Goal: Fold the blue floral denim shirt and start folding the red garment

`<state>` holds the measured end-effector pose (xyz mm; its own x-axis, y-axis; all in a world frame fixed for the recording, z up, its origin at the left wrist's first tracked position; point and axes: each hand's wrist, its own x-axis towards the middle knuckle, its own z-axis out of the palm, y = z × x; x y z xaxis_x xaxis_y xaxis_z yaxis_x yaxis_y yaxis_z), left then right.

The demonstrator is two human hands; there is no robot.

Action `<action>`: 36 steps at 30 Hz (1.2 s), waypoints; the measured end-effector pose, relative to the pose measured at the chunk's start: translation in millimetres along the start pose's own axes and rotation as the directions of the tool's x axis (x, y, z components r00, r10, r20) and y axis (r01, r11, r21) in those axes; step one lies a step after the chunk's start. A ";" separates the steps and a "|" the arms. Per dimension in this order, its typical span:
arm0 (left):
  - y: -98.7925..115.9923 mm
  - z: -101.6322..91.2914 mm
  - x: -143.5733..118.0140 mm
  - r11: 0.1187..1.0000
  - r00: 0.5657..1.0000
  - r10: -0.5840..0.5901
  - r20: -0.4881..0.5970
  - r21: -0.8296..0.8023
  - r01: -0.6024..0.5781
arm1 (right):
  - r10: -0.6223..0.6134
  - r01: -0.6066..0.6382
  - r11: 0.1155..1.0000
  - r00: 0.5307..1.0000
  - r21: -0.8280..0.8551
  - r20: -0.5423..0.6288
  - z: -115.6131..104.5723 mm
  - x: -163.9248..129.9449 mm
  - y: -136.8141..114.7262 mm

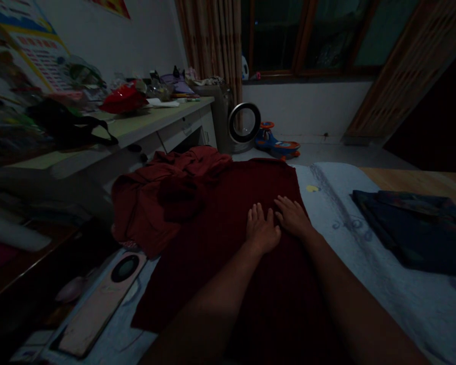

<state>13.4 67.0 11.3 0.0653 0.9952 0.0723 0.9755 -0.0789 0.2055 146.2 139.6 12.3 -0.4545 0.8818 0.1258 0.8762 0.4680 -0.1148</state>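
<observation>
A dark red garment (213, 248) lies spread over a light blue bed cover, its near end lost in shadow. My left hand (263, 230) rests palm down on the cloth with its fingers spread. Close beside it, my right hand (292, 217) also lies flat on the cloth, near the garment's right edge, fingers stretched out. Neither hand grasps anything. At the garment's far left sits a heap of lighter rust-red clothing (144, 203), partly covered by a bunched fold of the dark red cloth.
A pink phone (99, 304) lies at the bed's left edge. Folded dark blue clothing (421, 233) is on the right of the bed cover (338, 243). Left stands a cluttered desk (144, 126). Beyond the bed are a ring-shaped fan (232, 124) and a blue-orange ride-on toy (275, 144).
</observation>
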 end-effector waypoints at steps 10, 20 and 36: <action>-0.1 -2.3 1.0 0.999 1.000 0.003 0.016 0.033 -0.004 | 0.091 -0.089 0.996 0.991 -0.026 0.097 6.9 -0.6 0.7; 5.5 -21.0 66.5 0.978 0.976 0.207 -0.061 -0.014 -0.209 | 0.076 -0.073 0.997 0.990 -0.030 0.120 6.2 -0.9 1.1; -1.6 3.9 82.3 0.990 0.990 0.135 -0.046 -0.040 -0.137 | 0.194 -0.193 0.980 0.980 -0.049 0.031 11.2 -2.0 -1.3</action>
<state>18.1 149.3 13.2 0.1866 0.9719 0.1438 0.9482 -0.2165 0.2325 144.2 137.9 1.2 -0.2802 0.9574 0.0704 0.9542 0.2857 -0.0882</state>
